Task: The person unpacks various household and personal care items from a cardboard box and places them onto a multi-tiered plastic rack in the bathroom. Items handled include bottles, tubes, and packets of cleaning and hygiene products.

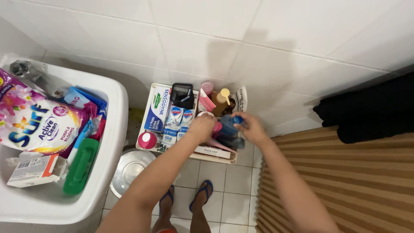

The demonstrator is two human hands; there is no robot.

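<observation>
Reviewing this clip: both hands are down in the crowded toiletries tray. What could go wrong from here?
1. The tray is packed tight; the left hand might knock over the pump bottle or tubes beside it.
2. The blue bottle under the right hand could slip and fall toward the sandalled feet below.

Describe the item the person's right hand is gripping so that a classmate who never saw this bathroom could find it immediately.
Start at the white tiled wall, then drop to the crowded toiletries tray on the floor against it. Near the tray's right end, the right hand grips a dark blue bottle, the only one there with a bright blue cap.
</observation>
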